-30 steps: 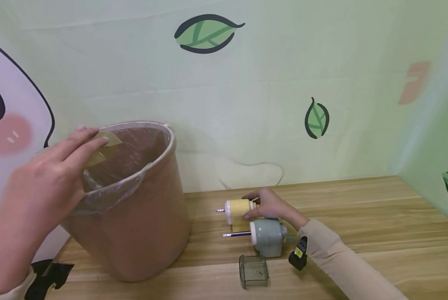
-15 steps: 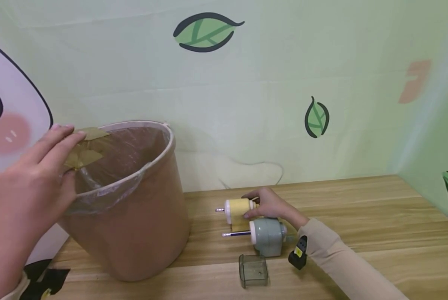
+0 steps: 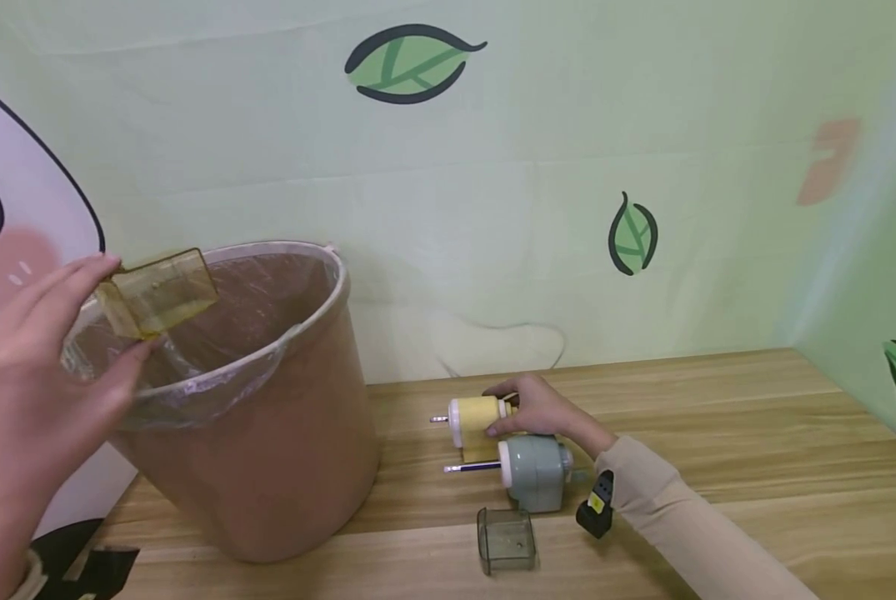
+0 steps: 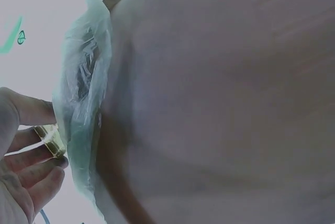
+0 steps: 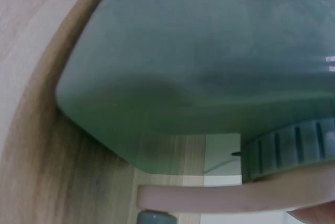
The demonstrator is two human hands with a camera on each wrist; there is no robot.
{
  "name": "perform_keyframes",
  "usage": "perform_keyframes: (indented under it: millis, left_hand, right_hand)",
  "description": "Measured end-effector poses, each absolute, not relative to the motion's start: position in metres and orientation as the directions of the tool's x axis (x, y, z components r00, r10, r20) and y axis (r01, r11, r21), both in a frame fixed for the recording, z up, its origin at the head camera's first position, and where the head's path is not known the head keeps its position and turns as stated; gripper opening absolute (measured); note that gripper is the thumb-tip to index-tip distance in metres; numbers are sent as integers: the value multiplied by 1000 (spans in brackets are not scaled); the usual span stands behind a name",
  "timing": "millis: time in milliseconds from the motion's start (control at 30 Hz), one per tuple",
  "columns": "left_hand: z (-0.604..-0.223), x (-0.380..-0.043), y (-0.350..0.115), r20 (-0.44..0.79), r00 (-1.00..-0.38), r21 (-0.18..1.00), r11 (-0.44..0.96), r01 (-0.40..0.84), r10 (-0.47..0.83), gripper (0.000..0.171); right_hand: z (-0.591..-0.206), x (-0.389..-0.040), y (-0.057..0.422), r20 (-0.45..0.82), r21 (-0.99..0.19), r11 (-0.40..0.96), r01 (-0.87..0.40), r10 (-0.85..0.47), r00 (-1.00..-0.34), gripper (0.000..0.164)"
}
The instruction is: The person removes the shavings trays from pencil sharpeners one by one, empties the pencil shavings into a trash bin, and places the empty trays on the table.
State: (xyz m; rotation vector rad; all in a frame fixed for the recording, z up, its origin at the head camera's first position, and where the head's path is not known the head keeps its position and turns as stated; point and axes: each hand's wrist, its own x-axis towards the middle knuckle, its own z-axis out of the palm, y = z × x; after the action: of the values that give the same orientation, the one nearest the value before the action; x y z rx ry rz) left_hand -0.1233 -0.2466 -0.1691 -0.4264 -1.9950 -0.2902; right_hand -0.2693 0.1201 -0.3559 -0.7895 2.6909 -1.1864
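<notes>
My left hand holds a clear yellow shavings drawer between thumb and fingers, tilted over the mouth of a brownish-pink bin. A clear plastic liner folds over the bin's rim. On the table, my right hand grips the rear part of a yellow pencil sharpener, thumb on its near side. A pencil end sticks out of its front. Close in front stands a grey-blue pencil sharpener with a dark pencil in it; its body fills much of the right wrist view.
A grey see-through shavings drawer lies on the wooden table nearer to me. Behind the table rises a pale green backdrop with printed leaves. The bin stands at the left, close to the backdrop.
My left hand has drawn back to the left and turned, so more of the yellow drawer shows above the bin. My right hand stays on the yellow sharpener.
</notes>
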Motion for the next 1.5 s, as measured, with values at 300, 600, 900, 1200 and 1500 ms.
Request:
perform_keyframes:
  millis: [300, 600, 900, 1200, 1500]
  left_hand:
    - [-174, -123, -250, 910, -406, 136, 867, 480, 82, 68]
    - [-178, -116, -241, 903, -430, 265, 770, 581, 13, 69]
    - [-179, -107, -230, 876, -479, 375, 690, 619, -46, 64]
    - [-188, -112, -224, 919, -395, 306, 618, 724, 9, 64]
    - [-201, -116, -216, 937, -348, 244, 665, 705, 24, 63]
  right_hand:
    - [-355, -268, 121, 122, -708, 561, -430, -502, -856, 56]
    - [-357, -268, 121, 108, -715, 564, -414, -496, -862, 56]
    - [-358, -268, 121, 106, -719, 562, -409, -492, -864, 56]
    - [-358, -268, 121, 107, -715, 564, -413, -495, -862, 57]
    - [-358, -268, 121, 103, -726, 557, -404, -493, -864, 57]
